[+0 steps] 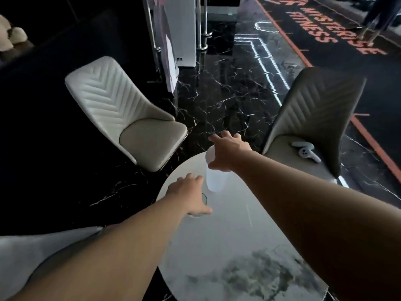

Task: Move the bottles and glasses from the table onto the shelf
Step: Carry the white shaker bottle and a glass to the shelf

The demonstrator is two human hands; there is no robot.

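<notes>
Both hands reach over the far end of the table (227,224). Right hand (227,153) covers the top of a white bottle (214,181); fingers spread, thumb at the cap, closure cannot be told. Left hand (188,196) lies over a clear glass (203,199) just beside the bottle; rim mostly hidden, grip cannot be told. No shelf in view.

Risks: 2 items stand close, so lifting 1 may knock the other. Glass is nearly invisible on the glossy top; a top-down hold could slip.
</notes>
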